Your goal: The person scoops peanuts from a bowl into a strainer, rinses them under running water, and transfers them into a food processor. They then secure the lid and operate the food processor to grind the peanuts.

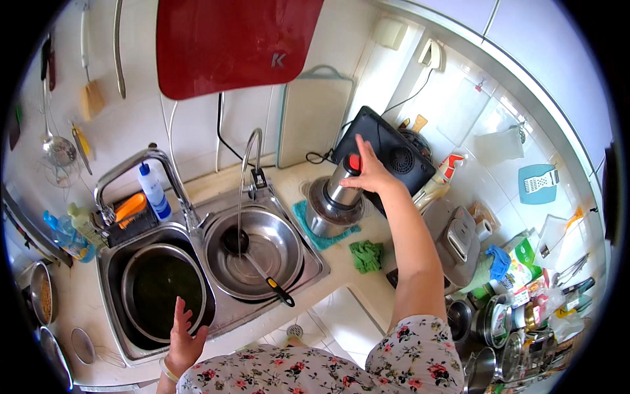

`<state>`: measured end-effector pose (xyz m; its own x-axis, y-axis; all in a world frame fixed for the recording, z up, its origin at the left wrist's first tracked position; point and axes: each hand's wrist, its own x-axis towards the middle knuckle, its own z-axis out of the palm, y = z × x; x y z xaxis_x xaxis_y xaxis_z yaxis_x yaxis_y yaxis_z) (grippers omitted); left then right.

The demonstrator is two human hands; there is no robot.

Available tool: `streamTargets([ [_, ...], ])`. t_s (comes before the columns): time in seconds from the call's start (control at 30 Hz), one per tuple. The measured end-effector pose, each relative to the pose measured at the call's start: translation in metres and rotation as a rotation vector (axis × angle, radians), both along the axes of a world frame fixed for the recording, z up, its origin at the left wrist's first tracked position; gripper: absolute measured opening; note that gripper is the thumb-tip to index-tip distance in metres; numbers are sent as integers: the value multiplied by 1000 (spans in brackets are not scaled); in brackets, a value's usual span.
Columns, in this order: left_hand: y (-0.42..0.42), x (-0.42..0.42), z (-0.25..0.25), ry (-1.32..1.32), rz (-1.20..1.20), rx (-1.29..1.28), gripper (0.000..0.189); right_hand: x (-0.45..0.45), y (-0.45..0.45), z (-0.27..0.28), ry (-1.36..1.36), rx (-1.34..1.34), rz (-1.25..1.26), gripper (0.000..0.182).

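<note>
My right hand (371, 172) is at the steel motor unit (340, 184) of an electric food chopper, fingers spread, beside its red top button (355, 162). The chopper's steel bowl (327, 221) stands on a folded teal cloth (315, 236). Over the front edge of the left sink, my left hand (184, 340) is raised with its fingers apart and holds nothing. A large steel basin (165, 290) of dark green liquid sits in that sink. In the right sink, a ladle (258, 268) lies in a steel basin (285, 268) under the thin curved faucet (241, 182).
A crumpled green cloth (366, 256) lies right of the chopper. Behind it lean a black appliance (381, 150) and a cutting board (315, 118). A red panel (236, 44) projects above the sinks. Jars, pots and packets crowd the right side; a small strainer (82, 345) lies at left.
</note>
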<state>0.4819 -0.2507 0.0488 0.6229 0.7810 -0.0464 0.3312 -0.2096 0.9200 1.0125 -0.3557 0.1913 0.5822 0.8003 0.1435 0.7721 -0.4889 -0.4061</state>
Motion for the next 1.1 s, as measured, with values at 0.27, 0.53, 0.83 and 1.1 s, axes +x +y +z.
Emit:
streamTargets([
  [0.27,5,145,96,-314,-568,-108,61,57,-39,-70,614,1147,-300,58],
  [0.53,32,459,91,-389,-268,-12,77,36,39,-50,375,773,-288,52],
  [0.83,-4,520,73,-270,-133,180,52,68,27,-99,550,996,-300,35],
  [1.1,9,520,63,-423,-283,0,33,51,29,-93,644,1092,-290,26],
])
